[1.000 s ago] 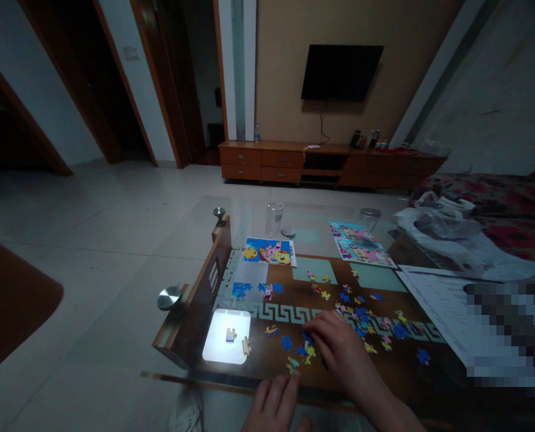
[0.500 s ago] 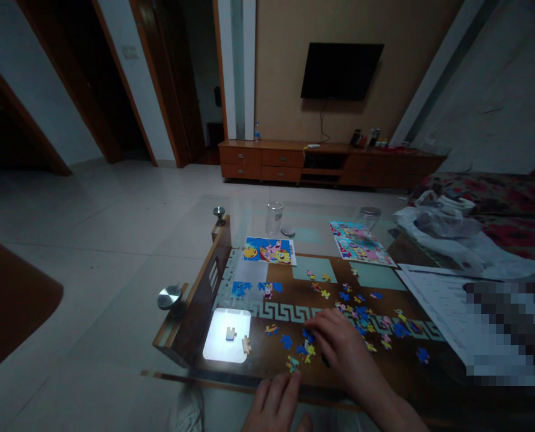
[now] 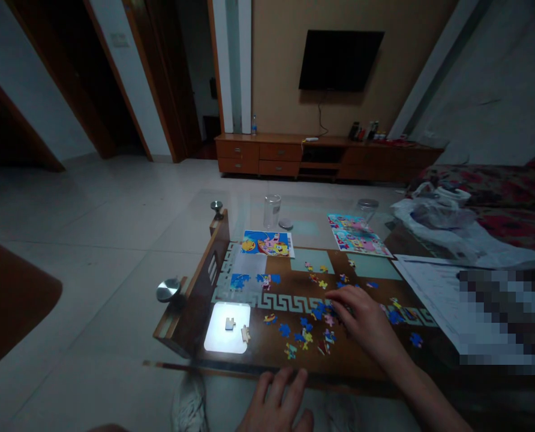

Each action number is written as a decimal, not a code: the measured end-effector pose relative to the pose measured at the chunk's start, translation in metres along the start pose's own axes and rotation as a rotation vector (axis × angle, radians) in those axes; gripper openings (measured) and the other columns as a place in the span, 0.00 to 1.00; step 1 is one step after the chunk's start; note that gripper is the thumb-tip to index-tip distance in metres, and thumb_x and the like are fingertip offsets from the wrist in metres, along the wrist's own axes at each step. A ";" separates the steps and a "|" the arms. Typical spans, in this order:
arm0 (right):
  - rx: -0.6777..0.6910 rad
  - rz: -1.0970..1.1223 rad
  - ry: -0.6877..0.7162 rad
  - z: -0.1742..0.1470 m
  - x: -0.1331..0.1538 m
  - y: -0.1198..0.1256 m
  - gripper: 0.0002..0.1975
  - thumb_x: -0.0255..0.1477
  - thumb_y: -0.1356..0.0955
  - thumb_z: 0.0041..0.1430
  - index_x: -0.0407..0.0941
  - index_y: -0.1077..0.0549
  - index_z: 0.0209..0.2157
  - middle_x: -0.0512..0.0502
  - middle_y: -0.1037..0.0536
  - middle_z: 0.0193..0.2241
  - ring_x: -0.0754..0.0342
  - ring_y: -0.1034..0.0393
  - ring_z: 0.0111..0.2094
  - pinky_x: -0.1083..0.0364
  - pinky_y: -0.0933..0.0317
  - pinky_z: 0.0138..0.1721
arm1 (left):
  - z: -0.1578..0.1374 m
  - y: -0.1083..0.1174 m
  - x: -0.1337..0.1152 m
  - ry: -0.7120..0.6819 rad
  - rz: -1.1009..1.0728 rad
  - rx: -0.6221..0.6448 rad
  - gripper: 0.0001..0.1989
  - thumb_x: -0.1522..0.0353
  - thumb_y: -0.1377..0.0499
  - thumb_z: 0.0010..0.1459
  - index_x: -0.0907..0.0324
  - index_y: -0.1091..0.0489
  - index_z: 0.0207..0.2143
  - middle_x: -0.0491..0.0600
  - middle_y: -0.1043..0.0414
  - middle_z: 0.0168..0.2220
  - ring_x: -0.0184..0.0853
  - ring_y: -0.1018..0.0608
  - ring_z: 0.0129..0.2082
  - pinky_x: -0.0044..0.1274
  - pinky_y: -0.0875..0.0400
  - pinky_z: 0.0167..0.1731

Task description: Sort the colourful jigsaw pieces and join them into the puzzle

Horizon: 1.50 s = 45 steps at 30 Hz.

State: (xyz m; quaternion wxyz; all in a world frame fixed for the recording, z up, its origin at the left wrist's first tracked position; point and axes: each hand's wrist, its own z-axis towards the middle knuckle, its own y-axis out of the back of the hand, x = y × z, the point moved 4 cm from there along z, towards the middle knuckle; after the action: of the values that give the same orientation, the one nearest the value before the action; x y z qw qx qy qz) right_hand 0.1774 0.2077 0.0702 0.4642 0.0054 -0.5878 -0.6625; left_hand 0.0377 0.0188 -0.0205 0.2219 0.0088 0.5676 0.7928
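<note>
My right hand (image 3: pixel 361 315) hovers low over the loose jigsaw puzzle pieces (image 3: pixel 321 310), its fingers bent and slightly apart, nothing visible in them; it covers part of the pile. Near the table's front edge lies my left hand (image 3: pixel 276 399), fingers spread, holding nothing. A short row of joined blue puzzle pieces (image 3: pixel 240 281) sits left of the pile. Behind it lies a cartoon picture card (image 3: pixel 267 243). Two pieces rest face down at the bright reflection, one a pale puzzle piece (image 3: pixel 230 324).
A clear jar (image 3: pixel 271 211) and a round lid (image 3: pixel 286 224) stand at the back of the glass-topped table. Farther right are a second picture sheet (image 3: pixel 360 235), another jar (image 3: pixel 367 211), printed papers (image 3: pixel 424 288) and a white plastic bag (image 3: pixel 456 231).
My right hand has moved right and away from me across the pile, uncovering blue and yellow pieces. My left hand stays near the front edge. The camera view has shifted slightly.
</note>
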 end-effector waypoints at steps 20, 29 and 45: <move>-0.078 -0.092 -0.168 0.010 -0.043 0.020 0.12 0.33 0.37 0.55 0.46 0.22 0.33 0.43 0.20 0.36 0.45 0.26 0.39 0.48 0.35 0.44 | 0.007 0.020 -0.016 0.176 -0.205 0.306 0.24 0.62 0.52 0.66 0.61 0.39 0.61 0.53 0.29 0.55 0.44 0.23 0.49 0.35 0.24 0.46; -0.043 -0.196 -0.226 0.004 -0.077 0.023 0.16 0.31 0.38 0.56 0.44 0.21 0.41 0.39 0.21 0.41 0.43 0.27 0.42 0.46 0.35 0.46 | 0.009 0.036 -0.017 0.256 -0.193 0.367 0.22 0.68 0.50 0.63 0.61 0.37 0.58 0.60 0.29 0.54 0.45 0.22 0.47 0.37 0.24 0.44; -0.002 -0.241 -0.296 -0.004 -0.061 0.033 0.14 0.25 0.37 0.57 0.43 0.22 0.41 0.42 0.20 0.39 0.49 0.27 0.42 0.51 0.36 0.45 | 0.038 0.071 0.033 0.260 0.041 0.232 0.29 0.84 0.55 0.54 0.61 0.35 0.55 0.54 0.37 0.61 0.41 0.30 0.54 0.36 0.32 0.53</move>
State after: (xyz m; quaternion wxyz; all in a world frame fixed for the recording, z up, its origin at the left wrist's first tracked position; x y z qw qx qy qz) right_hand 0.2341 0.2460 0.0616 0.2900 -0.0221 -0.6441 -0.7075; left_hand -0.0061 0.0465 0.0489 0.1280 -0.0566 0.6787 0.7209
